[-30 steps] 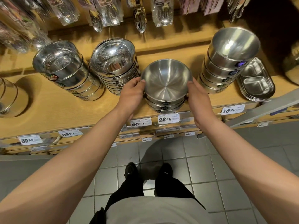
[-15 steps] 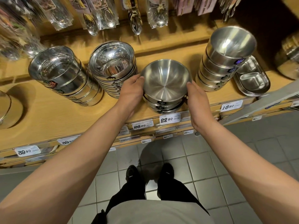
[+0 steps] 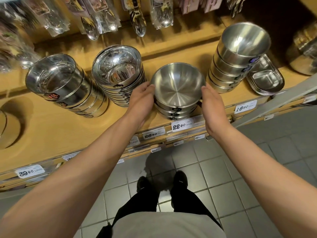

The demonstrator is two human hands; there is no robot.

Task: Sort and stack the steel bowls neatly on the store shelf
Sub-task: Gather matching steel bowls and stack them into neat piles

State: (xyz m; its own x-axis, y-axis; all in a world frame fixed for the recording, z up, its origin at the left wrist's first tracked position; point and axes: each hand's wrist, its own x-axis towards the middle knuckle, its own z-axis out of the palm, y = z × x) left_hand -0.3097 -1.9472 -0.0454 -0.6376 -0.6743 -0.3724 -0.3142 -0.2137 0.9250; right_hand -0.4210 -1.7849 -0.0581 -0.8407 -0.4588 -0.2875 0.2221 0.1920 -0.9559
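A short stack of matte steel bowls [image 3: 177,83] stands at the front of the wooden shelf [image 3: 51,131], above the 22.90 price tag [image 3: 181,126]. My left hand [image 3: 142,98] rests against the stack's left side, with thumb and fingertips at the top bowl's rim. My right hand [image 3: 212,103] lies flat along the right side, its fingers straight and their tips at the rim. A stack of shiny wide bowls [image 3: 116,66] leans just to the left. A tall stack of matte bowls [image 3: 243,38] stands to the right.
A leaning stack of deep shiny bowls [image 3: 56,78] lies further left, and another steel vessel [image 3: 6,127] sits at the far left edge. Divided steel trays [image 3: 265,79] sit behind the tall stack. Packaged utensils [image 3: 137,18] hang above. A grey metal rail [image 3: 274,103] slants across at the right.
Both hands stay on either side of the middle stack. The view has shifted slightly, and the stack looks unmoved on the shelf.
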